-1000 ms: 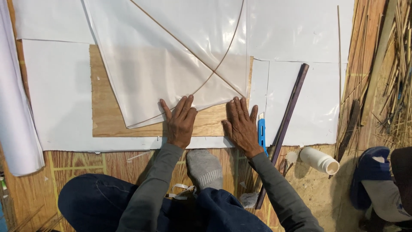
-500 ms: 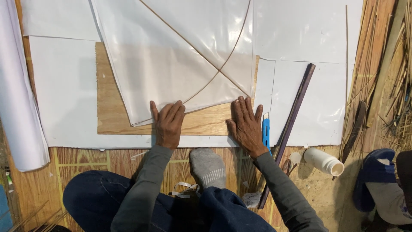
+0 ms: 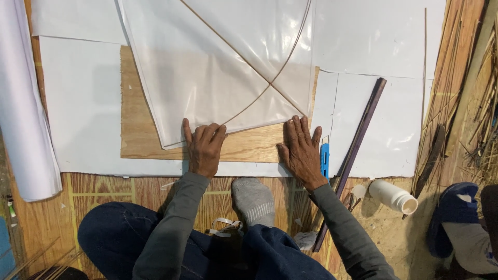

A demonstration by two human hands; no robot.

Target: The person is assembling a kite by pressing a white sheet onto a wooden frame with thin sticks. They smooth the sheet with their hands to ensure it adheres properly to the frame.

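A translucent white plastic sheet (image 3: pixel 218 72) with two thin crossed sticks (image 3: pixel 270 85) lies on a plywood board (image 3: pixel 140 140). My left hand (image 3: pixel 203 148) rests flat on the sheet's lower folded edge, fingers close together. At the sheet's lower right corner my right hand (image 3: pixel 302 150) presses flat on the board, fingers spread. Neither hand holds anything.
A blue cutter (image 3: pixel 324 161) lies just right of my right hand, beside a long dark bar (image 3: pixel 358 140). White sheets (image 3: pixel 78 103) cover the floor; a white roll (image 3: pixel 23 114) lies at the left. A white bottle (image 3: pixel 392 196) lies on its side, thin sticks (image 3: pixel 451 78) at right.
My left hand slid left along the sheet's lower edge and its fingers drew together. The right hand stayed at the corner.
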